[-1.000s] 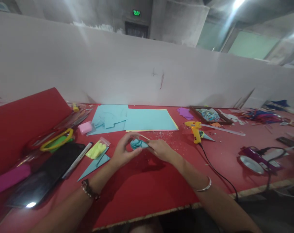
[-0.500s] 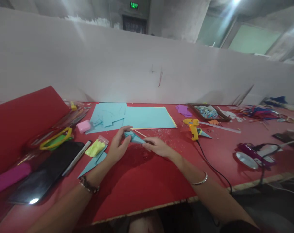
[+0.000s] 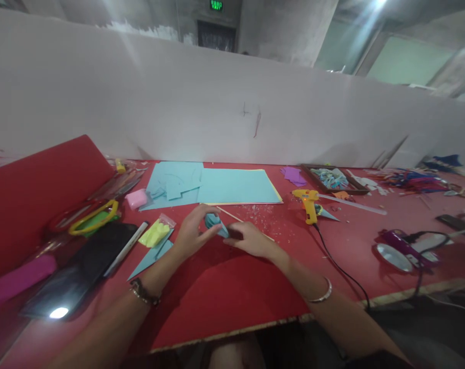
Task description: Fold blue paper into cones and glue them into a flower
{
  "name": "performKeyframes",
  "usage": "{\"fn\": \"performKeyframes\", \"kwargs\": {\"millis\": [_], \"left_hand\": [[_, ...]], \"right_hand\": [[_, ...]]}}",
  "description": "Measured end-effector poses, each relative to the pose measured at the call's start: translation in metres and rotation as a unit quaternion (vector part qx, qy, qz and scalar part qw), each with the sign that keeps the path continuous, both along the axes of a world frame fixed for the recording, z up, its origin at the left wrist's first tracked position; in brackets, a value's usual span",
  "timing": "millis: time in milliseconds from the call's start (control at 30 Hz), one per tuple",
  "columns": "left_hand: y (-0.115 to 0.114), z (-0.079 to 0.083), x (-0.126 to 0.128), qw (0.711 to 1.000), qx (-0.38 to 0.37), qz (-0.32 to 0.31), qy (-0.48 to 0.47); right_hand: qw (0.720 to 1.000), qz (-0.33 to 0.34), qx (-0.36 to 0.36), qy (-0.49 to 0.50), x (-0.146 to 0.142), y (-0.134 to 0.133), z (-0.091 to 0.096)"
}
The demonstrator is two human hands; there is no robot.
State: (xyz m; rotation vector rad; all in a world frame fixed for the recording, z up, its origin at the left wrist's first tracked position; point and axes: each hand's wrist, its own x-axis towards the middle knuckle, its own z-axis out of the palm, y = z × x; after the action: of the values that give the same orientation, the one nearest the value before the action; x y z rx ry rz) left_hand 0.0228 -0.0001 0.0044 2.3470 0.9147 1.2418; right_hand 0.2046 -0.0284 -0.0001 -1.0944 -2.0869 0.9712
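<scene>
Both my hands meet over the middle of the red table (image 3: 225, 292). My left hand (image 3: 192, 236) pinches a small rolled cone of light blue paper (image 3: 214, 223) at its wide end. My right hand (image 3: 248, 239) grips the cone's pointed end, fingers curled. A thin wooden stick (image 3: 232, 217) lies just behind the hands. Two blue paper triangles (image 3: 152, 256) lie to the left of my left hand, beside a small bag of yellow pieces (image 3: 154, 234).
Light blue paper sheets (image 3: 232, 186) lie at the back. A yellow glue gun (image 3: 308, 201) with a black cord rests to the right, near a ruler (image 3: 351, 204) and a tray of scraps (image 3: 334, 179). A black tablet (image 3: 82, 271), marker and yellow-handled scissors (image 3: 92, 219) sit left.
The blue paper piece has been rolled tighter into a small cone between my hands. Both hands stayed in about the same place on the table.
</scene>
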Motion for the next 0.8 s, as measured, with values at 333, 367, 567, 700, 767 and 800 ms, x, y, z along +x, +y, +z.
{"fn": "performKeyframes", "kwargs": {"millis": [333,367,567,700,767,800], "left_hand": [[-0.007,0.005,0.003,0.983,0.156,-0.029,0.089],[-0.007,0.005,0.003,0.983,0.153,-0.032,0.096],[-0.012,0.007,0.004,0.977,0.179,-0.051,0.102],[-0.013,0.009,0.006,0.968,0.226,-0.051,0.092],[-0.013,0.009,0.006,0.965,0.242,-0.052,0.084],[-0.014,0.009,0.006,0.966,0.241,-0.054,0.081]], "right_hand": [[0.99,-0.068,0.091,-0.084,-0.002,-0.009,0.003],[0.991,-0.061,0.091,-0.08,-0.002,-0.009,0.002],[0.996,-0.019,0.085,0.006,-0.002,-0.008,-0.003],[0.997,-0.005,0.044,0.065,-0.006,-0.008,-0.002],[0.996,0.01,0.002,0.093,-0.008,-0.01,0.001],[0.994,0.019,-0.022,0.103,-0.008,-0.01,0.003]]}}
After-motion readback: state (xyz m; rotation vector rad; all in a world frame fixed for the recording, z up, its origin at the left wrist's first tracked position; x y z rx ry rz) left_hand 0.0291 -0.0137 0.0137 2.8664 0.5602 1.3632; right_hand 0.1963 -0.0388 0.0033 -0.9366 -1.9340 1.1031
